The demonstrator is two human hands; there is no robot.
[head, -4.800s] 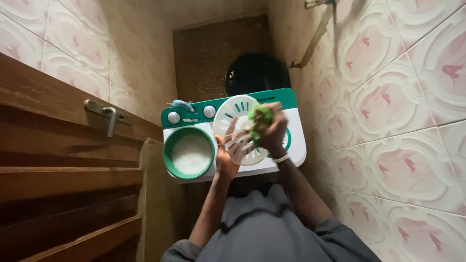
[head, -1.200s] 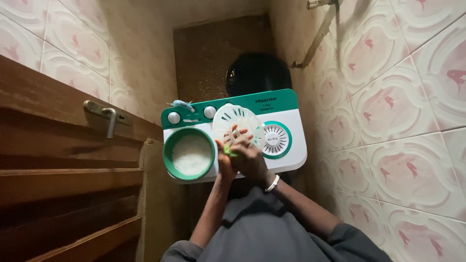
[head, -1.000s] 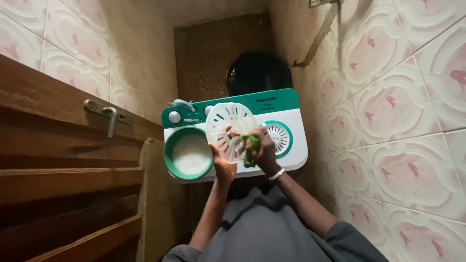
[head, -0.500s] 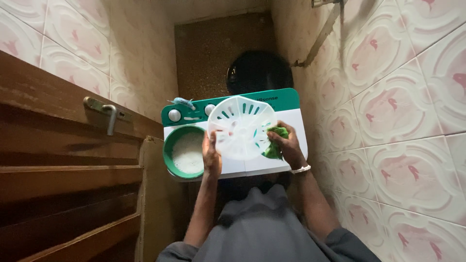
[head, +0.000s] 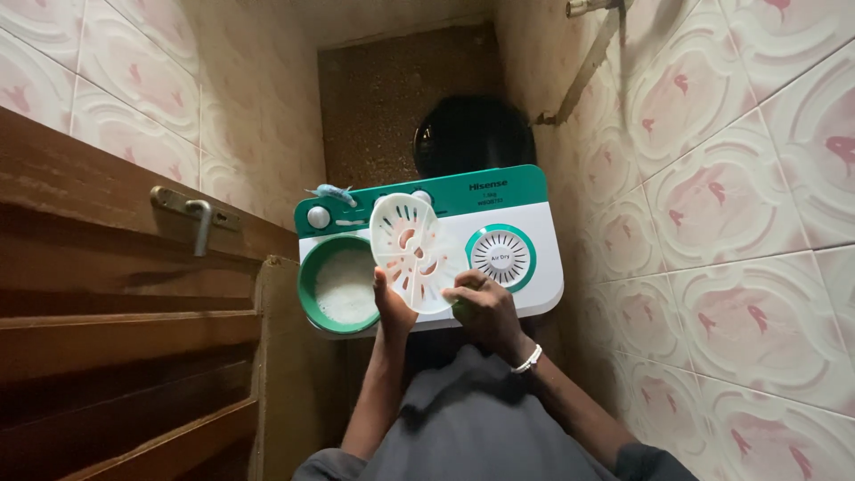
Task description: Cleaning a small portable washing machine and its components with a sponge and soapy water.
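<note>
My left hand (head: 393,305) grips the lower edge of a round white slotted plastic cover (head: 414,250), held tilted above a small green-and-white twin-tub washing machine (head: 525,285). My right hand (head: 481,307) is closed on a green sponge (head: 462,311), pressed near the cover's lower right rim; only a sliver of the sponge shows. The machine's left tub (head: 342,283) is open and full of white foam. Its right tub has a round white vented lid (head: 500,256) with a green ring.
A brown wooden door (head: 116,294) with a metal handle (head: 191,214) fills the left. Pink patterned wall tiles (head: 730,205) close in on the right. A black bucket (head: 472,134) sits on the brown floor behind the machine. A small blue item (head: 332,191) lies on the control panel.
The cover has been turned and shifted left, from facing flat over the right tub to tilted on edge. My right hand with the sponge moved down and left to the cover's lower rim.
</note>
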